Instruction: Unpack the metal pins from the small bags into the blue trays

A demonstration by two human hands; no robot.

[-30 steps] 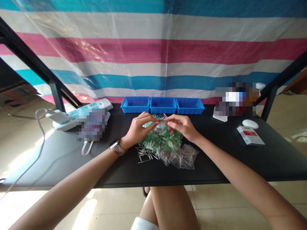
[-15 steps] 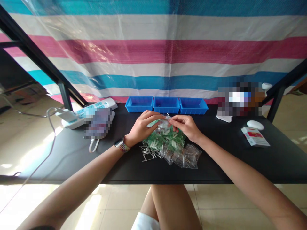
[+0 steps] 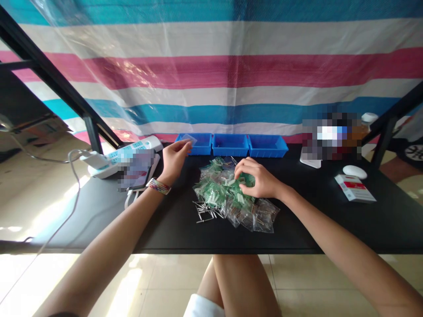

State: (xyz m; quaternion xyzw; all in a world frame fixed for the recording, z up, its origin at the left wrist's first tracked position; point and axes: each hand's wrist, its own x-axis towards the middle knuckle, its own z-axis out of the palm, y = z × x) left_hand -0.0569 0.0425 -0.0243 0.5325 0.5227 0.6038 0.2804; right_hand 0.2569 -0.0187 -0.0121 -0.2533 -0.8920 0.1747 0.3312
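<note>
My left hand (image 3: 173, 160) pinches a small clear plastic bag (image 3: 189, 140) at the front of the left blue bin (image 3: 205, 149); whatever the bag contains is too small to make out. Over the right side of a pile of green-tinted plastic bags (image 3: 214, 192), my right hand (image 3: 259, 179) hovers or rests with thumb and fingers curved apart. Loose silvery metal pins (image 3: 206, 212) lie at the pile's near left. Clear bags with thin brownish pieces (image 3: 263, 215) spread along its near right.
Two more blue bins (image 3: 230, 145) continue the row at the back. On the left are a white power strip (image 3: 132, 152) and a blurred phone (image 3: 140, 169) on a stand. A small white-and-red box (image 3: 355, 189) and a white mouse-like object (image 3: 354, 171) lie to the right.
My left hand has moved left from the pile to the left bin, carrying the small clear bag. My right hand has parted from it and come lower over the pile, fingers spreading.
</note>
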